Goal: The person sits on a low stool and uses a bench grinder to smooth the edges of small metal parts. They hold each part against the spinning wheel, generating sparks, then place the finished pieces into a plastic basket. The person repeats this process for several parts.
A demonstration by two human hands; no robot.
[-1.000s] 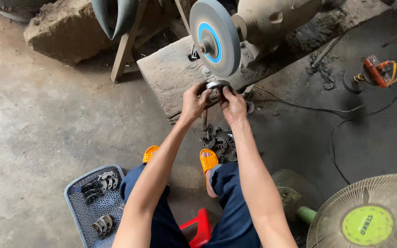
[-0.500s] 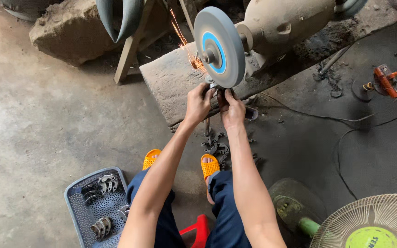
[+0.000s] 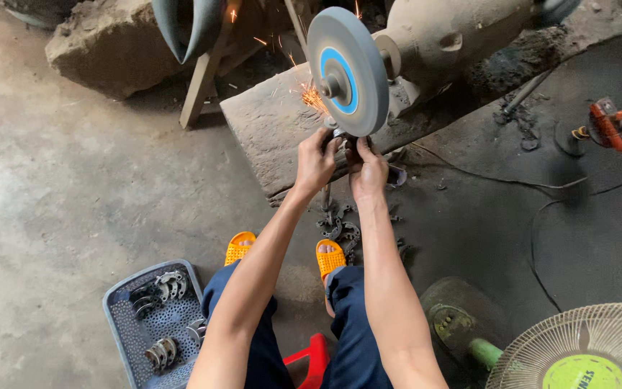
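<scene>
both the left hand (image 3: 316, 160) and right hand (image 3: 368, 169) pinched a small, stiff metal part (image 3: 343, 135) by its outer edges against the underside of the spinning grinding wheel (image 3: 347, 68), likely hot and prone to snatching.

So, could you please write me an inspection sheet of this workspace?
Surface: bare concrete floor, dusty; stone slab bears the grinder.
Job's things: grinding wheel, grey with blue centre; small metal piece pressed under it; sparks fly left.
Clutter: metal pieces heaped by orange sandals; grey basket holding more.
Grippers: left hand and right hand both grip the piece.
Cables: black cable across floor, near orange tool.
Surroundings: fan, red stool, rock.
</scene>
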